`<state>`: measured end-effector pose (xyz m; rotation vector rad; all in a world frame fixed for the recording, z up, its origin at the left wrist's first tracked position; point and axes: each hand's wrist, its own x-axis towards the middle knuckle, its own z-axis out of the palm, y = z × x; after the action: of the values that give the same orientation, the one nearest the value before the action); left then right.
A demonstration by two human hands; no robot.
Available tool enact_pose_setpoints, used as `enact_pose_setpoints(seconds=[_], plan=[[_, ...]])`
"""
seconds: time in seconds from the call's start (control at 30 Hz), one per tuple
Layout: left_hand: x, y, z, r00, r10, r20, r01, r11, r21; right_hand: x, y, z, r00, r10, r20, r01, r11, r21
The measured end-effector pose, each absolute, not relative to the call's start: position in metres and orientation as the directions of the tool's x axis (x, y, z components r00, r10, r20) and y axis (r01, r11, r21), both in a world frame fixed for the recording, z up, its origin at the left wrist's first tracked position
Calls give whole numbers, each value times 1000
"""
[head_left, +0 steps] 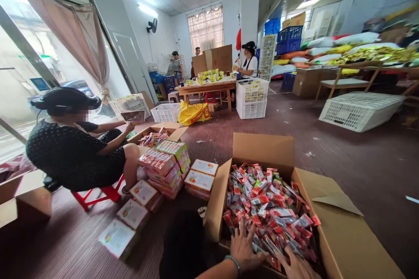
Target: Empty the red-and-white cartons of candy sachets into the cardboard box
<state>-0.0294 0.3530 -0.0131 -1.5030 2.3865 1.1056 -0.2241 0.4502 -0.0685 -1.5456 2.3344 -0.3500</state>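
An open cardboard box [262, 150] in front of me is full of small red and white sachets [268, 205]. My left hand [244, 246], a beaded bracelet on its wrist, lies flat with fingers spread on the sachets at the box's near edge. My right hand [296, 263] rests beside it on the sachets at the bottom of the view, fingers stretched out and partly cut off. Neither hand grips anything.
Flat printed cartons [132, 213] and a stack of them [166, 163] lie on the floor to the left. A person in black [75, 148] sits on a red stool [98, 194] beside another open box. White crates [360, 111], a wooden table [207, 89] and other people stand farther back.
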Motion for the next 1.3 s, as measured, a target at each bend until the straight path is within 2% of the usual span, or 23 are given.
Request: enact_pose_setpoints(seconds=[0.1, 0.2, 0.27, 0.3, 0.33, 0.4, 0.5, 0.6, 0.7, 0.93, 1.07, 1.2, 1.3], plan=[[-28, 352, 12, -450, -821, -353, -811, 210, 545, -225, 454, -71, -377, -877, -299, -828, 464, -316], [-20, 326, 43, -325, -940, -106, -766, 196, 612, -224, 459, -57, -392, -839, -377, -830, 500, -249], [-8, 289, 65, -118, -992, 54, -733, 124, 669, -223, 458, -44, -397, -820, -412, -833, 510, -215], [0, 266, 74, 29, -996, 80, -730, 34, 683, -223, 457, -38, -396, -805, -442, -833, 517, -197], [8, 242, 82, 164, -984, 76, -729, -68, 682, -222, 456, -34, -395, -786, -476, -832, 526, -178], [26, 195, 91, 364, -931, -18, -731, -298, 614, -222, 454, -29, -393, -768, -506, -838, 525, -148], [47, 141, 82, 458, -871, -177, -693, -475, 542, -222, 455, -31, -406, -782, -474, -854, 508, -107], [55, 108, 49, 457, -839, -295, -691, -544, 476, -223, 459, -37, -402, -786, -469, -871, 486, -68], [50, 85, 10, 365, -866, -342, -756, -490, 435, -225, 463, -42, -394, -778, -490, -878, 476, -51], [24, 27, -38, 72, -944, -323, -911, -193, 363, -231, 480, -66, -427, -766, -481, -864, 503, -34], [9, -4, -57, -108, -926, -362, -929, -35, 368, -236, 489, -77, -438, -743, -506, -854, 520, -24], [-7, -10, -85, -146, -866, -478, -911, -71, 407, -243, 494, -79, -409, -712, -571, -852, 522, -40], [-18, 14, -101, -141, -846, -514, -883, -127, 452, -243, 493, -78, -394, -730, -559, -855, 514, -70]])
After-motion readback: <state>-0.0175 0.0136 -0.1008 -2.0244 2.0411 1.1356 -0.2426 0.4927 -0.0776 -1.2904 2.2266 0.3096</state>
